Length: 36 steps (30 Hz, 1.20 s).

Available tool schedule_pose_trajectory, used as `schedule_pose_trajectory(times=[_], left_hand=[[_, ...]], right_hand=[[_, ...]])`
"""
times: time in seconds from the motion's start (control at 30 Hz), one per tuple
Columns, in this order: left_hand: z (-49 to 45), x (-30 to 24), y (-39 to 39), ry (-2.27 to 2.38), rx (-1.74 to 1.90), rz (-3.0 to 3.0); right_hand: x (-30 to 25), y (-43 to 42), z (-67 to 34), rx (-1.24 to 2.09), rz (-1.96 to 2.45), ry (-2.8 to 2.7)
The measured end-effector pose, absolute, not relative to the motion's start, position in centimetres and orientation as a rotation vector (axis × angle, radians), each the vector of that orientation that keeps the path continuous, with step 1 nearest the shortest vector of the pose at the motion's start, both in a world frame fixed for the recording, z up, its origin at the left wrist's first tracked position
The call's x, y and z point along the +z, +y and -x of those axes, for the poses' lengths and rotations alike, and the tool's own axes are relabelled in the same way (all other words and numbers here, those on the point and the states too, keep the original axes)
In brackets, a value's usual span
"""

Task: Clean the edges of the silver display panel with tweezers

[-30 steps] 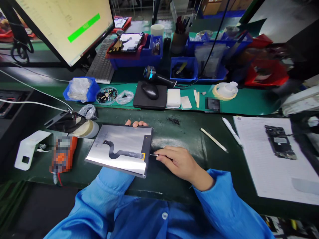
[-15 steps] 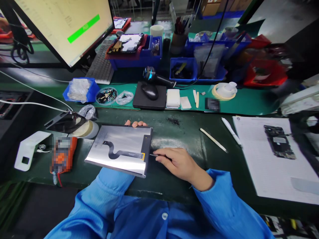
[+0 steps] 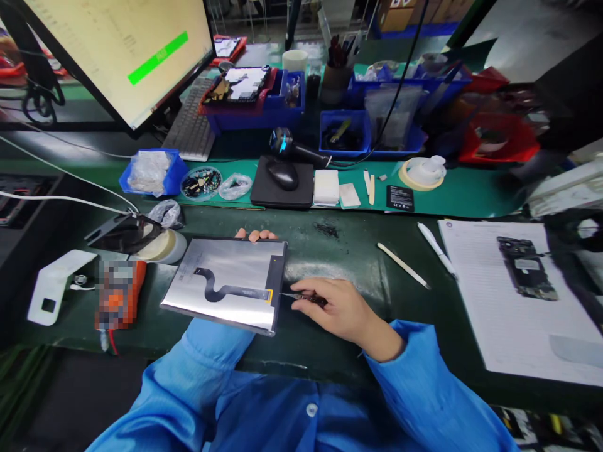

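My left hand point(image 3: 255, 235) supports a tablet display panel point(image 3: 226, 257) from beneath; only fingertips show over its far edge, and the rest is hidden. The panel's silvery back faces up, slightly tilted. Across it runs a curved black flex cable point(image 3: 214, 290), ending in a yellow-framed connector point(image 3: 269, 295) near the right edge. Beside that edge, my right hand point(image 3: 336, 307) is closed around a thin pointed tool point(image 3: 308, 298) with a dark body and a fine metal tip. The tip points left at the panel's edge; whether it touches is unclear.
An orange multimeter point(image 3: 121, 295) and a white bracket point(image 3: 56, 282) lie left. To the right are a pale stick point(image 3: 402, 265), a white pen point(image 3: 436, 250) and a circuit board point(image 3: 526, 269) on paper point(image 3: 475, 314). A mouse point(image 3: 282, 174) and a scanner point(image 3: 299, 149) sit behind.
The tool's dark body now shows between my right thumb and fingers, where mostly its tip showed before. The panel and my left hand have hardly moved.
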<state>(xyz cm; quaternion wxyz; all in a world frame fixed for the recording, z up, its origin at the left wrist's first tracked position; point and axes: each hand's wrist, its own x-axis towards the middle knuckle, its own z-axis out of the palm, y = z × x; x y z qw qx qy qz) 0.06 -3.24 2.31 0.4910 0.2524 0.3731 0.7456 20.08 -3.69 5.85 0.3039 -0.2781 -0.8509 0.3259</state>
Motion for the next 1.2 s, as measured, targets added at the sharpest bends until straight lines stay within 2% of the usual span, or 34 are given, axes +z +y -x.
schedule_pose_trajectory(times=[1.03, 1.2], left_hand=[[-0.3, 3.7, -3.0, 0.726, 1.846, -0.214], [-0.6, 4.2, -3.4, 0.482, 1.858, -0.083]], right_hand=[[5.8, -3.5, -20.1, 0.768, 0.615, -2.298], [5.8, -3.8, -19.9, 0.837, 0.695, -2.25]])
